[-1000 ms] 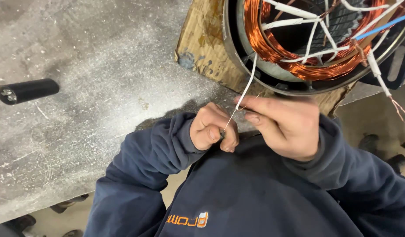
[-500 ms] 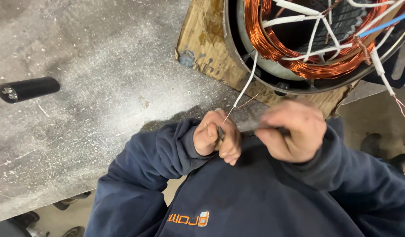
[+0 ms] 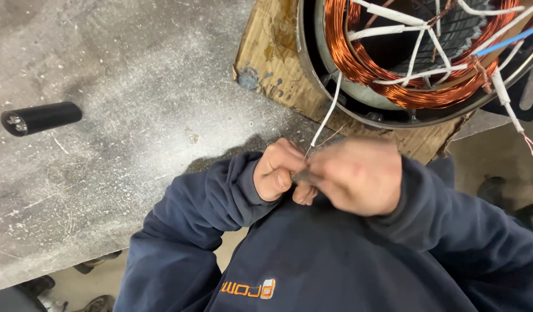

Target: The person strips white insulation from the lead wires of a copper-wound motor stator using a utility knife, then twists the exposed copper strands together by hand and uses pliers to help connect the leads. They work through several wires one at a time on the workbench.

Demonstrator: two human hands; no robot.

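- The work surface is a grey metal table [image 3: 105, 86]. It is scratched and dusted with pale powder, most of all in the middle.
- On the far right of the table lies a piece of brown cardboard [image 3: 272, 63], stained and worn at its near edge.
- On the cardboard stands a round motor stator [image 3: 393, 110] with a dark metal ring outside and copper windings [image 3: 359, 63] inside. White sleeved leads cross over the opening, and one blue lead [image 3: 503, 40] goes off to the far right.
- One white wire [image 3: 330, 110] comes out of the stator and hangs down toward the near side, to the two hands.
- The left hand [image 3: 278, 170] is closed into a fist around the end of this white wire, just at the near edge of the table.
- The right hand [image 3: 359, 176] is blurred. It touches the left hand and its fingers are curled narrow at the wire end; I cannot tell if it pinches the wire or a small tool.
- A black cylinder [image 3: 41, 117] with metal terminals at its left end lies on the left of the table, well apart from the hands.
- Both arms wear dark blue sleeves [image 3: 209, 202].
- Under the near table edge a pale floor [image 3: 70, 289] shows, and dark shoes [image 3: 93, 303] stand on it.
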